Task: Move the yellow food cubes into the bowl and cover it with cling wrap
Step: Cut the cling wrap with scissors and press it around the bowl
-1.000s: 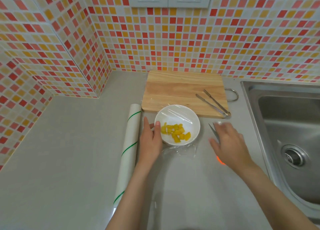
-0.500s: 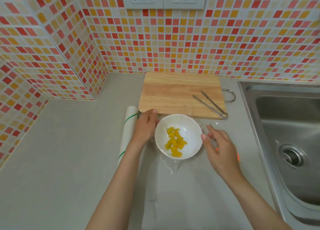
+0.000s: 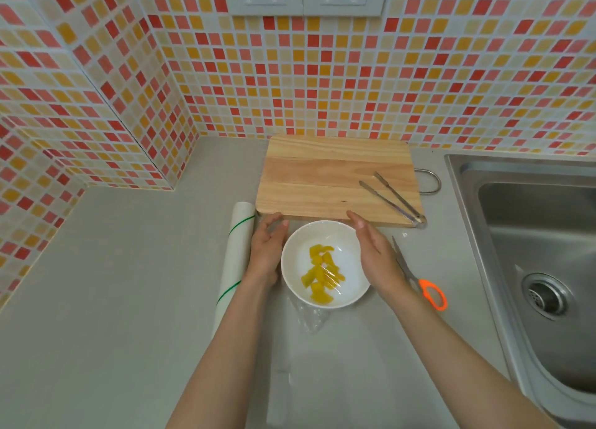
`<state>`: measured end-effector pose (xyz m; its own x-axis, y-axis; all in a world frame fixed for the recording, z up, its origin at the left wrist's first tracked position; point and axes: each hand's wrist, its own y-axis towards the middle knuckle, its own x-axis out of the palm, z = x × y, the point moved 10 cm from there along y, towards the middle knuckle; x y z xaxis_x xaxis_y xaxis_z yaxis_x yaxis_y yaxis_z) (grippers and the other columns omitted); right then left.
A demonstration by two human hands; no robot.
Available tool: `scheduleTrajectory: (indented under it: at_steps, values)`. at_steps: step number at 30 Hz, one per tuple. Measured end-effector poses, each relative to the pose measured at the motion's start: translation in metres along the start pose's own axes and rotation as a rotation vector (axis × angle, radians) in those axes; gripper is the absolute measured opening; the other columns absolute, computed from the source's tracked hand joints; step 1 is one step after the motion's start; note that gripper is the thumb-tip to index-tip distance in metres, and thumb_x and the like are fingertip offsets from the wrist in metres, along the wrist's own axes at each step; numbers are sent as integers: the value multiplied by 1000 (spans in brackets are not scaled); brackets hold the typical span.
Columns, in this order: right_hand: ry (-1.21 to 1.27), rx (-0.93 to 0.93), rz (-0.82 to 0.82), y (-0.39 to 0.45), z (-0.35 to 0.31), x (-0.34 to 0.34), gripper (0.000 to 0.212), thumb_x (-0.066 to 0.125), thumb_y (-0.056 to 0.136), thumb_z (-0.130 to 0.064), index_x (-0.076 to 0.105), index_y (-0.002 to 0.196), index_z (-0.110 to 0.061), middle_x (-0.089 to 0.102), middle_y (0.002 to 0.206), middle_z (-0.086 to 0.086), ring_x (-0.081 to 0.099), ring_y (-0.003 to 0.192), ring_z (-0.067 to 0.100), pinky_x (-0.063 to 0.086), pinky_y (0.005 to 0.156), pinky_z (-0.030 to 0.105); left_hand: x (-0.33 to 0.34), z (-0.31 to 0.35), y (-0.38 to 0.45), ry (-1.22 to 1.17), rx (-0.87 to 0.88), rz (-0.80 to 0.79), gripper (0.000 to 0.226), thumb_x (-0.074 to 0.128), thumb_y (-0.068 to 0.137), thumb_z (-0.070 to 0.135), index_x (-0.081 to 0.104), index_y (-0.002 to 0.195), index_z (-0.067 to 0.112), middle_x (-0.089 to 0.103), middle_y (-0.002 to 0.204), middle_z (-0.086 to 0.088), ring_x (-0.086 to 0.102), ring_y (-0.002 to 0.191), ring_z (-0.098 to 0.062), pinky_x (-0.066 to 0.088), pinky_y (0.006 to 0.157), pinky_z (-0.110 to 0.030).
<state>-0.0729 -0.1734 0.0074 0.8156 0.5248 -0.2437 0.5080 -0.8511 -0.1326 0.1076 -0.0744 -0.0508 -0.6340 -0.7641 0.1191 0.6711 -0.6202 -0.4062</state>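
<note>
A white bowl point(image 3: 346, 286) sits on the grey counter just in front of the cutting board. Yellow food cubes point(image 3: 321, 275) lie inside it under a shiny film of cling wrap point(image 3: 309, 320), whose loose end bunches on the counter at the bowl's near side. My left hand point(image 3: 266, 251) rests flat against the bowl's left side, fingers extended. My right hand point(image 3: 375, 254) lies along the bowl's right rim, fingers straight and pointing away. Neither hand grips anything. The cling wrap roll point(image 3: 233, 257), white with green lines, lies left of my left hand.
A wooden cutting board point(image 3: 335, 177) lies behind the bowl with metal tongs point(image 3: 392, 199) on its right part. Orange-handled scissors point(image 3: 422, 283) lie right of my right hand. A steel sink point(image 3: 541, 267) fills the right side. Tiled walls stand behind and to the left.
My right hand came off the scissors and moved left onto the bowl's right rim. My left hand slid forward along the bowl's left side. The bowl shifted slightly.
</note>
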Motion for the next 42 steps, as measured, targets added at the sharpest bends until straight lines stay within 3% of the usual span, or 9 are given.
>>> scheduleTrajectory:
  at_steps: [5,8,10,15,18,27,33,37,42]
  values:
    - [151,108,35,-5,19,4,41,26,98,-40,56,124,-29,56,124,-15,49,118,2,35,99,20,2,-6,0,-36,-1,-27,29,60,89,10,52,114,23,69,58,9,63,49,-4,51,46,-19]
    - [237,258,15,-7,33,8,44,26,95,-50,69,94,-39,69,107,-8,64,96,5,50,79,20,8,-2,3,72,13,-120,35,55,88,-2,48,117,17,70,55,10,63,47,-3,50,46,-17]
    - [285,349,9,-9,41,10,48,25,93,-55,70,83,-40,71,98,-5,66,93,12,52,80,30,10,0,4,158,34,-149,39,52,87,-6,46,120,13,67,49,10,61,43,-1,47,44,-14]
    - [465,381,9,-14,43,16,54,19,91,-60,66,100,-35,68,115,5,64,104,22,51,87,38,1,12,3,311,175,-21,40,61,86,13,50,124,18,65,72,-2,60,61,-13,49,61,-24]
    - [546,352,108,-20,46,12,52,19,90,-62,59,113,-38,58,130,-2,56,116,21,42,104,43,-8,25,-2,411,354,156,43,67,83,20,53,123,20,50,64,5,50,55,-2,43,59,-16]
    - [436,211,256,-37,45,-16,46,23,98,-44,42,135,-26,52,134,-4,51,114,9,42,87,19,-6,41,-20,512,511,217,30,50,91,10,57,120,13,52,66,12,52,60,-8,44,66,-30]
    - [240,-107,81,-13,-11,-29,43,23,94,-47,49,124,-32,63,120,-3,51,122,8,33,104,25,-22,36,-94,190,481,217,35,32,94,41,51,124,38,62,112,21,53,106,12,37,88,-2]
    - [63,-121,-111,3,-18,-1,48,23,87,-60,60,108,-39,65,118,-10,49,124,9,32,108,31,14,-9,-113,54,318,-56,43,31,89,56,26,132,57,35,146,29,31,137,5,28,116,-31]
    - [77,-38,-59,9,-6,-1,41,26,82,-67,59,100,-52,67,115,-10,53,120,12,36,106,39,26,-22,-99,-109,257,-80,50,36,82,66,25,131,62,32,148,29,29,140,-2,23,118,-46]
